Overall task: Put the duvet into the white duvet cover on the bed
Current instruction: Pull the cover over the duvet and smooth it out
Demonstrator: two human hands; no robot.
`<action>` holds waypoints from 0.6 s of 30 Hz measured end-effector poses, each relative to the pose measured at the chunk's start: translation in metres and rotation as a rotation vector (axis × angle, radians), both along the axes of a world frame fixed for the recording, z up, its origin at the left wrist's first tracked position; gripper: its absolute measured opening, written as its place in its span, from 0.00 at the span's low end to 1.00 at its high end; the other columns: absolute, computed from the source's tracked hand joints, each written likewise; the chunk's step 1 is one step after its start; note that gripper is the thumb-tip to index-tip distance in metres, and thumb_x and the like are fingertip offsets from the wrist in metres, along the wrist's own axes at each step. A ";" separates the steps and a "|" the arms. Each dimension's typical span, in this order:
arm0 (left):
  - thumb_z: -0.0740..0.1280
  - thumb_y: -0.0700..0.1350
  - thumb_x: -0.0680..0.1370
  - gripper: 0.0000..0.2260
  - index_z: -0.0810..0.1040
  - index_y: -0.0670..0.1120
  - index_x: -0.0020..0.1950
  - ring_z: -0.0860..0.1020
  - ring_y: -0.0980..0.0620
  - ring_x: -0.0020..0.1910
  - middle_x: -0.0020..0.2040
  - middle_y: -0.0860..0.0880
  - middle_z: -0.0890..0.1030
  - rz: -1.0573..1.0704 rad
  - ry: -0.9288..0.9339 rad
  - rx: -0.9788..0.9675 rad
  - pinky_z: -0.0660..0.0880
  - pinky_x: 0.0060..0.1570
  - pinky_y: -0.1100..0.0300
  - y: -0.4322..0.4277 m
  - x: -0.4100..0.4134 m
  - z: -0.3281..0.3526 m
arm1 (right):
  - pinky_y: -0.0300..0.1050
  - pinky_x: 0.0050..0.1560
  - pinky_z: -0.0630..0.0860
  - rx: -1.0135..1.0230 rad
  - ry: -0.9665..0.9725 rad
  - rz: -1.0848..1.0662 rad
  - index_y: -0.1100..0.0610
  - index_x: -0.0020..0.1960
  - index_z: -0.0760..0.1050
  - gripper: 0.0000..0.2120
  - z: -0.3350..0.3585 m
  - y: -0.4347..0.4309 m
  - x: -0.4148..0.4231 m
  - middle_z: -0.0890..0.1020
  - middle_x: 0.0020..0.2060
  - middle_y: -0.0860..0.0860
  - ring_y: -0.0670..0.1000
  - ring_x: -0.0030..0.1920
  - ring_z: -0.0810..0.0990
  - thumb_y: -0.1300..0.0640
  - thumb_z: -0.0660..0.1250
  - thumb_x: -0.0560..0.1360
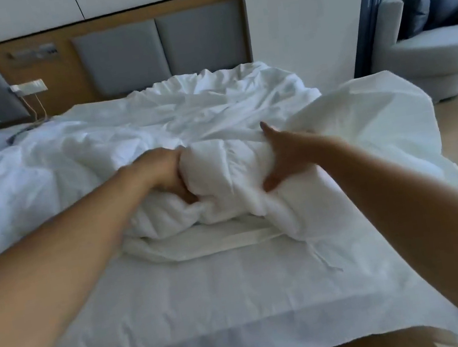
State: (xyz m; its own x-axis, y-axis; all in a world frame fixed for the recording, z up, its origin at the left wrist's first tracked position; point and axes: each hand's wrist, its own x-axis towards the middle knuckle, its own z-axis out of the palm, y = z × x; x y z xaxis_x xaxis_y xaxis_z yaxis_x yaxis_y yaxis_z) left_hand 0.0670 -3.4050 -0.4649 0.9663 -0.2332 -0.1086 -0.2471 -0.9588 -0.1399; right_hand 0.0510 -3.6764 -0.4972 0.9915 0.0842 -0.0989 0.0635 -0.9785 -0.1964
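Fingers (183, 192) of my left hand (162, 175) curl deep into the left end of a thick, bunched roll of duvet (223, 180). The roll lies across the bed (213, 310), with bare sheet between it and me. To its right, my right hand (285, 158) clamps the other end of the roll, thumb on top and fingers tucked below. Both hands are holding, and neither is spread wide.

Handling, as I judge it: the duvet is soft, puffy and light for its bulk. It has no stiffness, so it will sag and unroll wherever it is unsupported. A full fistful at each end or corner is the sound hold, since a mere pinch may slip off the smooth cloth.

Further right, a thin, unpadded sheet billows past the bed edge; I take it for the white duvet cover (363, 122). It looks limp and nearly weightless, best taken at the hem of its opening.

Contents: the cover is the 1 container here. A flat folded layer with thin ties (325, 260) lies under the roll. I cannot tell where the opening is or how much duvet is inside.
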 end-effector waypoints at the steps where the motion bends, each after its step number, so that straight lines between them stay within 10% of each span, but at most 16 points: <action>1: 0.79 0.72 0.50 0.47 0.69 0.61 0.66 0.79 0.47 0.56 0.61 0.53 0.81 -0.066 0.039 0.085 0.73 0.51 0.57 0.001 -0.007 -0.016 | 0.60 0.73 0.60 -0.080 -0.026 0.012 0.45 0.80 0.34 0.74 -0.011 0.003 -0.002 0.66 0.76 0.56 0.60 0.75 0.65 0.30 0.80 0.52; 4: 0.78 0.72 0.50 0.38 0.70 0.64 0.55 0.76 0.53 0.50 0.58 0.57 0.80 -0.203 0.198 0.182 0.70 0.48 0.60 0.012 -0.013 -0.017 | 0.58 0.64 0.71 -0.215 -0.181 0.100 0.50 0.81 0.46 0.59 -0.032 0.009 -0.020 0.76 0.67 0.56 0.60 0.67 0.74 0.41 0.79 0.62; 9: 0.73 0.78 0.40 0.62 0.54 0.74 0.73 0.60 0.50 0.70 0.72 0.57 0.63 -0.175 0.005 0.231 0.60 0.69 0.49 0.061 0.018 0.058 | 0.56 0.57 0.79 -0.384 -0.122 0.165 0.48 0.63 0.72 0.25 -0.015 0.016 -0.050 0.80 0.55 0.51 0.56 0.58 0.80 0.51 0.74 0.68; 12: 0.70 0.80 0.32 0.79 0.38 0.67 0.79 0.49 0.45 0.81 0.82 0.54 0.50 -0.045 0.062 0.329 0.48 0.77 0.40 0.080 0.037 0.057 | 0.50 0.60 0.74 -0.426 0.149 0.135 0.47 0.68 0.73 0.48 0.029 0.036 -0.049 0.78 0.60 0.48 0.54 0.61 0.77 0.27 0.77 0.53; 14: 0.72 0.78 0.31 0.82 0.38 0.62 0.80 0.57 0.44 0.80 0.81 0.50 0.59 -0.027 0.153 0.319 0.52 0.77 0.40 0.078 0.046 0.035 | 0.51 0.60 0.72 -0.334 0.115 0.071 0.49 0.69 0.73 0.67 0.059 0.047 -0.034 0.76 0.64 0.50 0.55 0.62 0.75 0.13 0.63 0.37; 16: 0.79 0.74 0.41 0.70 0.57 0.59 0.80 0.68 0.47 0.74 0.74 0.51 0.72 -0.092 0.230 0.321 0.59 0.75 0.48 0.068 0.046 0.002 | 0.52 0.62 0.74 -0.151 0.033 0.032 0.53 0.70 0.71 0.71 0.071 0.058 -0.013 0.76 0.66 0.52 0.56 0.62 0.76 0.14 0.64 0.36; 18: 0.83 0.67 0.52 0.38 0.78 0.62 0.60 0.79 0.52 0.57 0.56 0.58 0.82 -0.181 0.226 0.349 0.69 0.64 0.57 0.057 0.046 -0.025 | 0.54 0.70 0.69 -0.043 0.101 0.003 0.53 0.79 0.58 0.69 0.063 0.074 0.003 0.70 0.73 0.51 0.57 0.69 0.72 0.23 0.75 0.48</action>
